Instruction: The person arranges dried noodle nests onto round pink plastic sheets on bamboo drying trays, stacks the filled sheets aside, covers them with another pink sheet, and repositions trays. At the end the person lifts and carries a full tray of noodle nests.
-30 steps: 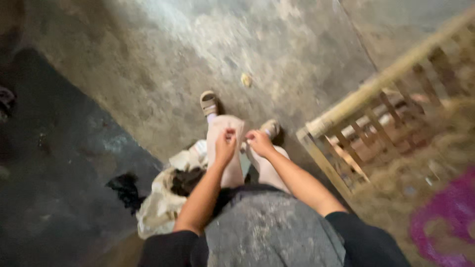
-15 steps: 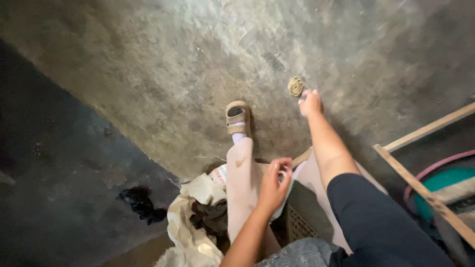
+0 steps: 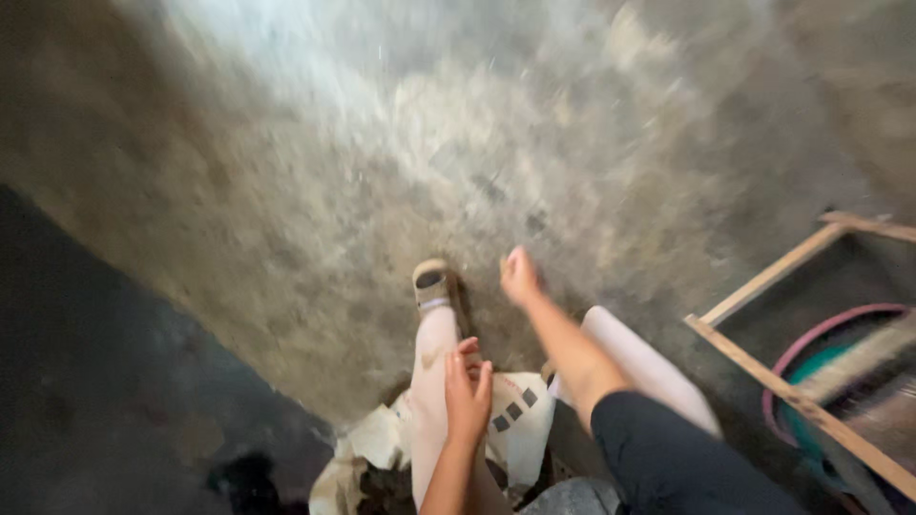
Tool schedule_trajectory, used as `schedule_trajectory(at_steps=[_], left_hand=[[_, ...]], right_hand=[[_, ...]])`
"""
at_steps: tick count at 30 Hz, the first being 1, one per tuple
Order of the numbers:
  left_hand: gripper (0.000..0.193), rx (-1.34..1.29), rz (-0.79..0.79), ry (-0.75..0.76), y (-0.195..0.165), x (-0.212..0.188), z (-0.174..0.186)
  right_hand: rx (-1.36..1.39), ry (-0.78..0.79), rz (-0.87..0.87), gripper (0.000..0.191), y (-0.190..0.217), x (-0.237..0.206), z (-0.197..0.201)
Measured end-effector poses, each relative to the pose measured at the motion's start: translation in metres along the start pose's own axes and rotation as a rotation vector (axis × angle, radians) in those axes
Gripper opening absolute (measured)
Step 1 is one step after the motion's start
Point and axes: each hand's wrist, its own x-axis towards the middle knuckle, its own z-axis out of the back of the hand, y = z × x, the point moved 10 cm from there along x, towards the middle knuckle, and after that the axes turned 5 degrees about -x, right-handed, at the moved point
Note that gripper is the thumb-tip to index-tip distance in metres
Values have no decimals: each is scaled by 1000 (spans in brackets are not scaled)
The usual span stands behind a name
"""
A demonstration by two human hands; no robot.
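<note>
Hands apart: right (image 3: 520,277) outstretched, left (image 3: 467,396) on leg (image 3: 431,372)

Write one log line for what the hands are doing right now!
left hand: rests on pale trouser leg | right hand: closed, low over concrete floor, contents unclear | sandal: on floor | view: blurred

My left hand (image 3: 467,393) lies flat with its fingers (image 3: 456,360) together on my pale trouser leg (image 3: 434,372), low in the frame just left of centre. That leg runs up the picture to a tan sandal (image 3: 431,284) planted on the floor. My right hand (image 3: 520,277) is closed near centre frame, just right of the sandal; blur hides whether it holds anything.
</note>
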Motion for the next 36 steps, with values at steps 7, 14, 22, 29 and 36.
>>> schedule_trajectory(at_steps=[7,14,22,29,36], left_hand=[[43,-222,442,32,-65,-80,22],[28,-190,225,1004,-222,-208,-1],[26,-51,35,1310,-348,-271,-136],[32,30,-359,1196,-383,-315,-246],[29,-67,-305,1021,-363,-308,-270]], right_hand=[[655,348,42,15,124,-252,112],[772,196,356,21,177,-395,316],[1510,42,36,21,106,-442,457],[1112,-699,30,18,-76,-443,651],[694,-642,15,13,-127,-369,735]])
